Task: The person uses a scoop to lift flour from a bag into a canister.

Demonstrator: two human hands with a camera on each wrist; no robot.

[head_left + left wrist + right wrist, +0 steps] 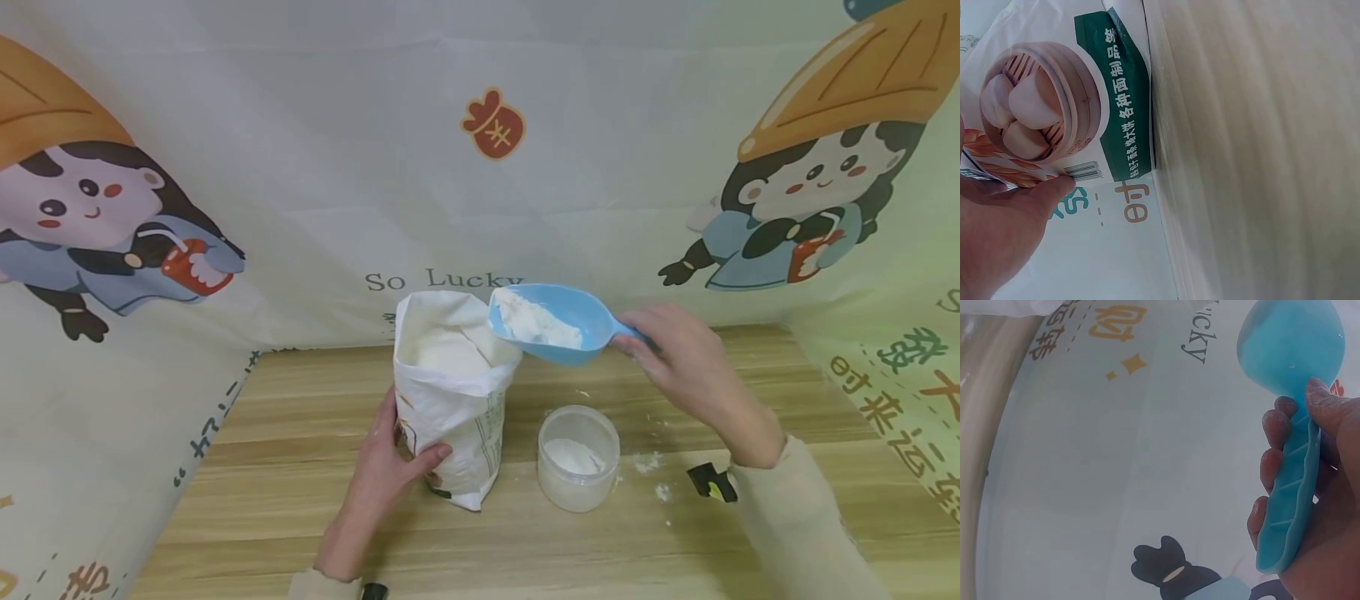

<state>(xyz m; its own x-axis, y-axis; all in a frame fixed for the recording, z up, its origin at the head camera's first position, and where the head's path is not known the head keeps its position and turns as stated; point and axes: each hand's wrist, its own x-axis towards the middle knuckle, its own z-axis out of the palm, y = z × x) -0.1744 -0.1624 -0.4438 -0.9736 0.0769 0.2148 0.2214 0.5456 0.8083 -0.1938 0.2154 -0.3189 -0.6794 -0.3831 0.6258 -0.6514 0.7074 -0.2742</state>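
Note:
In the head view my right hand (678,358) grips the handle of a blue scoop (592,321). White flour (536,321) lies in the scoop, whose tip is at the upper right rim of an open flour bag (457,408). The bag stands upright, with more white flour inside it. My left hand (390,462) holds the bag low on its left side, its thumb across the front. Buns in a steamer are printed on the bag (1129,106) in the left wrist view. From the right wrist view, fingers curl round the ridged scoop handle (1288,494).
A clear round tub (579,458) with some flour in it stands right of the bag on the wooden table (285,450). Spilled flour (648,462) dots the wood beside the tub. A printed cloth (600,167) rises behind and along both sides.

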